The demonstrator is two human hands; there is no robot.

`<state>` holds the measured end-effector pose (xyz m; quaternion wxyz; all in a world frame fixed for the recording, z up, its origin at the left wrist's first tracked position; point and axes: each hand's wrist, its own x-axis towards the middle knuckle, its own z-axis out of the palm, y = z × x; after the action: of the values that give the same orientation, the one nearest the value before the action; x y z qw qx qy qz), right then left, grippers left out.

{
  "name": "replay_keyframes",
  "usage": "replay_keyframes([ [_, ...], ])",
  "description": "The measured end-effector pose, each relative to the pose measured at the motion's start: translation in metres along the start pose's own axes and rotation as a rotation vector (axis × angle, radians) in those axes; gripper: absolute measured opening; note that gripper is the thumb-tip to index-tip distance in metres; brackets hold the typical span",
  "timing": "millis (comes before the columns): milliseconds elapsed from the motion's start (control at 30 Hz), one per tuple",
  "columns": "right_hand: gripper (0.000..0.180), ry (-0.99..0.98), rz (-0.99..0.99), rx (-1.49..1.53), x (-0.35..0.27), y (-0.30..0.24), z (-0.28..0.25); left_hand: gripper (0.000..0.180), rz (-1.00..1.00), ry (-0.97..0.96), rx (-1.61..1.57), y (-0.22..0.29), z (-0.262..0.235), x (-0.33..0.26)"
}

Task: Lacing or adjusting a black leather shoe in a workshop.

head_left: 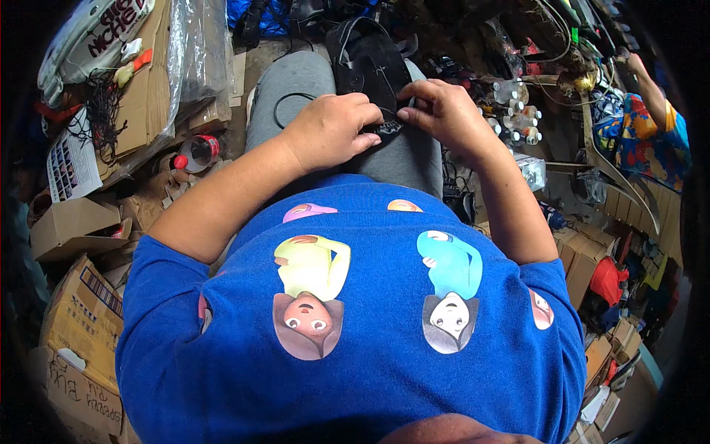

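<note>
A black shoe-like piece (373,70), with straps at its far end, lies across my lap on grey trousers (288,78). I cannot tell whether it is a sandal or a shoe. My left hand (333,124) is curled at its near left edge, fingers bent in and thumb low. A thin black cord (279,109) loops out to the left of that hand; what the fingertips grip is hidden. At the near right edge, my right hand (441,111) bends its thumb and forefinger together on the black piece. A thin line runs over the piece's surface.
On the left are flattened cardboard (151,89), clear plastic wrap (200,66), a red-capped bottle (197,153) and an open carton (74,228). Several small white-capped bottles (526,126) stand on the right. Beyond them shows another person's arm (649,92).
</note>
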<state>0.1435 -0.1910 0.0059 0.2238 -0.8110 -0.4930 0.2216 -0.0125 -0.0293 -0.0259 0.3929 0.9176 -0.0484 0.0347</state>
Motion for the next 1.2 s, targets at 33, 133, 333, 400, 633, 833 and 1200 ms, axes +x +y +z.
replay_keyframes([
  [33, 0.026, -0.054, 0.026, 0.057, -0.002, 0.0, -0.001, 0.026, 0.002, -0.002, 0.004, -0.002, -0.001, -0.001],
  [133, 0.023, -0.101, 0.034, 0.146, -0.007, 0.001, -0.002, 0.03, 0.034, 0.02, -0.168, -0.012, -0.002, 0.002],
  [333, 0.019, 0.017, -0.196, 0.005, -0.02, 0.004, 0.001, 0.031, 0.252, -0.027, 0.189, -0.006, -0.018, 0.034],
  [400, 0.019, 0.137, -0.278, -0.042, -0.032, -0.001, 0.004, 0.019, 0.335, 0.019, 0.159, -0.003, -0.017, 0.027],
  [633, 0.027, 0.325, -0.387, -0.07, -0.067, 0.002, 0.028, 0.008, 0.446, -0.011, 0.167, 0.012, -0.007, -0.006],
  [833, 0.027, 0.347, -0.37, -0.012, -0.074, 0.006, 0.033, 0.007, 0.385, -0.011, 0.134, 0.01, -0.004, -0.014],
  [1200, 0.02, 0.218, -0.179, 0.184, -0.08, 0.013, 0.025, 0.007, 0.371, -0.019, 0.108, 0.014, -0.004, -0.013],
])
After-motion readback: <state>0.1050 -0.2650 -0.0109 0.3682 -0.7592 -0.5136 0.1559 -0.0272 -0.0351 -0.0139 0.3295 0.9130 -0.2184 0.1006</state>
